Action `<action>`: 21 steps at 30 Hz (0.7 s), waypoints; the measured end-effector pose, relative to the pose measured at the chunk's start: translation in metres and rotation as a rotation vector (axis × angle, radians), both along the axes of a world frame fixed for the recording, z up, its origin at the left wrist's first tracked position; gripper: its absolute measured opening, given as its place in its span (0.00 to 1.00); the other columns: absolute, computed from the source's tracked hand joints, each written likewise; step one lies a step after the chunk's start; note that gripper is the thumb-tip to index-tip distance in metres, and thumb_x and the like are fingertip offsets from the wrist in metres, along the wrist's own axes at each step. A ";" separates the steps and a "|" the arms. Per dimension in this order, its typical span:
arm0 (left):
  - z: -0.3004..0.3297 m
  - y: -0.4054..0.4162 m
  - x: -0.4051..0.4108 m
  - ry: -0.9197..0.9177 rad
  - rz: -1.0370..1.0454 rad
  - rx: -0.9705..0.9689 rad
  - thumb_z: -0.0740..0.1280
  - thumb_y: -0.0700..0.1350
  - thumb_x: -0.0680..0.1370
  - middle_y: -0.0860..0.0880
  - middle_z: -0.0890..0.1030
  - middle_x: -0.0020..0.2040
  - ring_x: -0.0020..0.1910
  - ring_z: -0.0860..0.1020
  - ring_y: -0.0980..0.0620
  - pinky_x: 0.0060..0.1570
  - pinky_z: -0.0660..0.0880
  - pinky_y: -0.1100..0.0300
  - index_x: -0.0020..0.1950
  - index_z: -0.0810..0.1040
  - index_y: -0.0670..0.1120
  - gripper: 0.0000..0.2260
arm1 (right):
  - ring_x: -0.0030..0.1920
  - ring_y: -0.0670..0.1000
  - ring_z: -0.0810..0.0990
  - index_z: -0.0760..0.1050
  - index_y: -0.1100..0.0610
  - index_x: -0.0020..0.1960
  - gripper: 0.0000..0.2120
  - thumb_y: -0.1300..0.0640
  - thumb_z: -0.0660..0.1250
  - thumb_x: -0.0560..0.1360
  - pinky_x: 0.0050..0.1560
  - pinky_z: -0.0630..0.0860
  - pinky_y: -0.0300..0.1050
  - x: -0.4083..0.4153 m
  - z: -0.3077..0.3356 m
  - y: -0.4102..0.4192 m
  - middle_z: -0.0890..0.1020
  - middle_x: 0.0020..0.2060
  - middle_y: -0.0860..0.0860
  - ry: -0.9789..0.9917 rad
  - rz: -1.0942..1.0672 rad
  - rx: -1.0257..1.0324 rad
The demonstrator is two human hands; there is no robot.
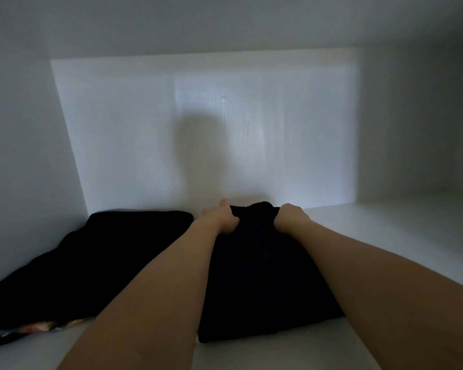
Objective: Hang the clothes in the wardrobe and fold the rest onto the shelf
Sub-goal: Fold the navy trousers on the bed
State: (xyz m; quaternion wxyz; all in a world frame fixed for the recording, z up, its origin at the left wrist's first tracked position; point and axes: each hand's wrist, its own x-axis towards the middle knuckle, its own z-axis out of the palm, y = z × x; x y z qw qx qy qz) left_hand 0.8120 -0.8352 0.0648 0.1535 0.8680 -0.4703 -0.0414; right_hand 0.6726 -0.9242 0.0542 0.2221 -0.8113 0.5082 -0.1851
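Observation:
A folded black knit garment (262, 276) lies on the white wardrobe shelf (385, 236), reaching from near the front edge to the back. My left hand (222, 218) grips its far left corner with curled fingers. My right hand (290, 217) grips its far right corner, the fingers curled over the fabric. Both forearms stretch deep into the compartment. To the left lies another folded black garment (96, 257), touching the first one's left side.
A patterned piece of fabric (38, 327) peeks out under the left black pile at the shelf front. The white back panel (225, 129) and side walls enclose the dim compartment. Bare shelf lies to the right.

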 end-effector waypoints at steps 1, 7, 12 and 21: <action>-0.002 -0.006 0.006 -0.007 0.003 0.000 0.58 0.50 0.81 0.38 0.71 0.67 0.69 0.65 0.38 0.64 0.65 0.51 0.72 0.57 0.42 0.23 | 0.32 0.48 0.66 0.62 0.57 0.35 0.12 0.65 0.55 0.76 0.33 0.64 0.40 0.006 -0.001 -0.006 0.68 0.34 0.51 0.009 0.004 0.001; -0.016 -0.032 0.038 -0.088 0.021 -0.013 0.59 0.50 0.81 0.39 0.66 0.68 0.68 0.64 0.39 0.66 0.65 0.48 0.69 0.57 0.44 0.20 | 0.37 0.50 0.72 0.65 0.59 0.37 0.09 0.64 0.55 0.77 0.42 0.67 0.41 0.038 -0.011 -0.033 0.70 0.36 0.51 0.053 0.011 0.003; -0.027 -0.049 0.055 -0.136 0.011 0.011 0.55 0.49 0.82 0.39 0.60 0.72 0.71 0.59 0.39 0.70 0.60 0.48 0.72 0.56 0.41 0.22 | 0.62 0.58 0.68 0.71 0.58 0.58 0.14 0.61 0.53 0.75 0.57 0.67 0.46 0.058 -0.027 -0.044 0.70 0.61 0.57 0.145 0.030 -0.069; -0.041 -0.068 0.070 -0.193 0.000 0.000 0.52 0.49 0.83 0.39 0.58 0.72 0.70 0.57 0.39 0.70 0.60 0.47 0.72 0.55 0.41 0.20 | 0.61 0.58 0.67 0.71 0.59 0.62 0.18 0.62 0.53 0.75 0.60 0.65 0.48 0.071 -0.039 -0.062 0.69 0.60 0.57 0.154 -0.013 -0.188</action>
